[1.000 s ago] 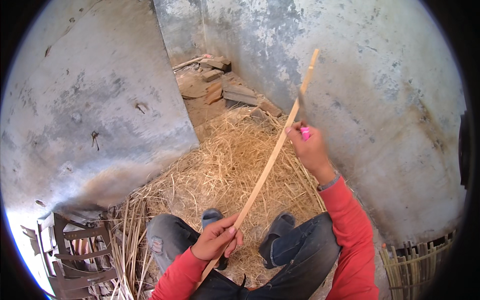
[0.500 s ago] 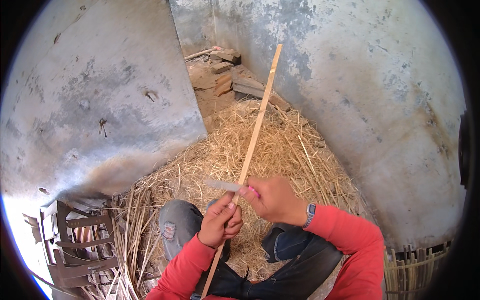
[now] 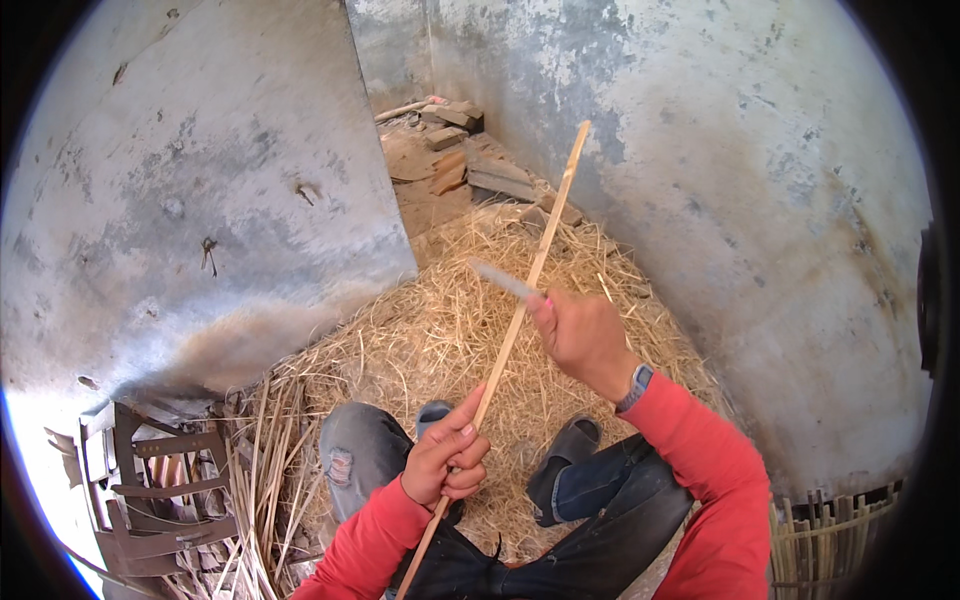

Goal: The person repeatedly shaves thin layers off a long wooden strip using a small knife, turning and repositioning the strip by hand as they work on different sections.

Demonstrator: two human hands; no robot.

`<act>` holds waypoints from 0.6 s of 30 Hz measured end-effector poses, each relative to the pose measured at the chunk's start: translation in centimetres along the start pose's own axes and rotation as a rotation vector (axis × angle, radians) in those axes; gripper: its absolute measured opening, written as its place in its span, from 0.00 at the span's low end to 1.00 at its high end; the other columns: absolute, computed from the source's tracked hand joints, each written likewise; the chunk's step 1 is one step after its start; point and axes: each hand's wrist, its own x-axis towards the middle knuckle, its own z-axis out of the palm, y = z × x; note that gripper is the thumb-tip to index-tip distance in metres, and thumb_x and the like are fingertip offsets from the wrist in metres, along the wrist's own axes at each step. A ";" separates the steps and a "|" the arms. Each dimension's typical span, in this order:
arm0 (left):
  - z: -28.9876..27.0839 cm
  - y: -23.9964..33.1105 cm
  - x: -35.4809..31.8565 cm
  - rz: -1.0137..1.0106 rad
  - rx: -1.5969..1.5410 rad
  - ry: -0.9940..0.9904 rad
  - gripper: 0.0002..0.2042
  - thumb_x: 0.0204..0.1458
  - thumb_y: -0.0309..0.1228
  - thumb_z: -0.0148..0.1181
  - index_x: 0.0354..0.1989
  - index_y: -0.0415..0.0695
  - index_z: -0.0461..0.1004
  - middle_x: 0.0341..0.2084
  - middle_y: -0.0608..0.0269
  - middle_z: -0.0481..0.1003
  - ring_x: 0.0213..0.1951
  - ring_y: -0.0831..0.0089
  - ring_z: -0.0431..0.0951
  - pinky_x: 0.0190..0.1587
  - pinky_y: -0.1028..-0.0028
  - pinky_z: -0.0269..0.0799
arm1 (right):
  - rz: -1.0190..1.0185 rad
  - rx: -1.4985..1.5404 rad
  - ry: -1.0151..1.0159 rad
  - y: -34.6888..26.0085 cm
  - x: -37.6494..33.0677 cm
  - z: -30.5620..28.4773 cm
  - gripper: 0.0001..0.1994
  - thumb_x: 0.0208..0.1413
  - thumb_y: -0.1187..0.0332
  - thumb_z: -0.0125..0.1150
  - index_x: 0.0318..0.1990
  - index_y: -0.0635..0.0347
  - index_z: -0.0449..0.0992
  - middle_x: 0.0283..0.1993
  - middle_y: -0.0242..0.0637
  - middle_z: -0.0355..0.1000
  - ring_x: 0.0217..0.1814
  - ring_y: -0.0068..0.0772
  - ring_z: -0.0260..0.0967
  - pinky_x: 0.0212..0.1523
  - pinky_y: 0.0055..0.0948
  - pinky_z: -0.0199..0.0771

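Observation:
A long, thin wooden strip [image 3: 512,340] slants from my lap up and away to the right, toward the wall. My left hand [image 3: 446,452] is wrapped around its lower part, near my knees. Farther up, my right hand [image 3: 583,338] grips a knife [image 3: 505,279] by its handle, which the fingers mostly hide. The pale blade lies across the strip and points to the upper left. My right thumb is close to the strip where the blade crosses it.
Pale shavings [image 3: 450,290] cover the floor around my feet. Loose long strips [image 3: 262,480] lie left of my knee, beside a dark broken frame [image 3: 165,470]. Bricks [image 3: 450,120] are piled in the far corner between two worn walls. A slatted basket [image 3: 835,540] stands at lower right.
My right hand has moved up along the strip with the knife, away from my left hand. The strip's far end has shifted slightly right and down. My left hand keeps its hold.

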 end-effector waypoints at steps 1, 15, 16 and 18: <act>-0.3 -0.1 0.0 -0.015 -0.002 -0.012 0.28 0.73 0.30 0.39 0.79 0.65 0.47 0.20 0.74 0.51 0.14 0.85 0.48 0.15 0.83 0.47 | -0.001 -0.006 -0.001 1.1 0.7 -0.3 0.22 0.71 0.54 0.51 0.25 0.58 0.69 0.14 0.47 0.65 0.15 0.52 0.66 0.17 0.48 0.64; -0.3 -1.0 0.1 -0.194 0.006 -0.130 0.28 0.73 0.29 0.39 0.80 0.58 0.46 0.20 0.73 0.51 0.15 0.84 0.48 0.14 0.82 0.45 | 0.398 0.331 0.453 12.0 2.1 -5.1 0.27 0.75 0.48 0.42 0.35 0.64 0.72 0.18 0.33 0.59 0.19 0.29 0.57 0.24 0.35 0.60; -0.3 -1.0 0.0 -0.188 -0.010 -0.132 0.28 0.73 0.29 0.39 0.80 0.58 0.46 0.20 0.73 0.51 0.15 0.84 0.48 0.15 0.81 0.45 | 0.448 0.449 0.422 11.6 2.0 -5.5 0.26 0.75 0.48 0.42 0.37 0.64 0.72 0.19 0.29 0.59 0.20 0.24 0.55 0.24 0.32 0.59; -0.3 -1.0 0.1 -0.186 -0.026 -0.134 0.28 0.73 0.29 0.39 0.80 0.58 0.46 0.20 0.73 0.51 0.15 0.84 0.48 0.15 0.81 0.45 | 0.502 0.565 0.392 10.3 1.9 -6.4 0.24 0.75 0.49 0.43 0.38 0.64 0.72 0.20 0.24 0.58 0.21 0.20 0.54 0.24 0.29 0.57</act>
